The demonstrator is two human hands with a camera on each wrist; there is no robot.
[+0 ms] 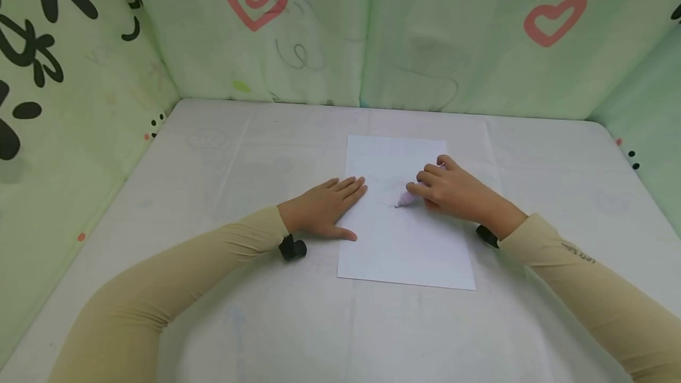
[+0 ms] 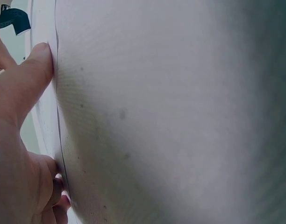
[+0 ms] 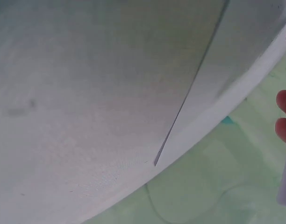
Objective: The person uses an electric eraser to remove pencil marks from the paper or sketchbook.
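Observation:
A white sheet of paper (image 1: 404, 259) lies on the table in the head view. Across its left edge rests my left hand (image 1: 326, 208), fingers extended and thumb spread; the left wrist view shows the thumb (image 2: 33, 70) at the paper's edge. My right hand (image 1: 457, 192) grips a pale purple pen (image 1: 407, 198) over the middle of the sheet. The pen's dark tip points down and left, at or just above the paper; which one I cannot tell. In the right wrist view, the pen's blunt end (image 3: 285, 191) and a few fingertips (image 3: 283, 129) show at the right border.
A white cloth with faint creases covers the table (image 1: 255, 312). Pale green curtains (image 1: 425, 75) with pink hearts and dark drawings hang behind and at both sides. A black strap piece (image 1: 292, 247) sits at the left wrist, another (image 1: 486, 236) at the right.

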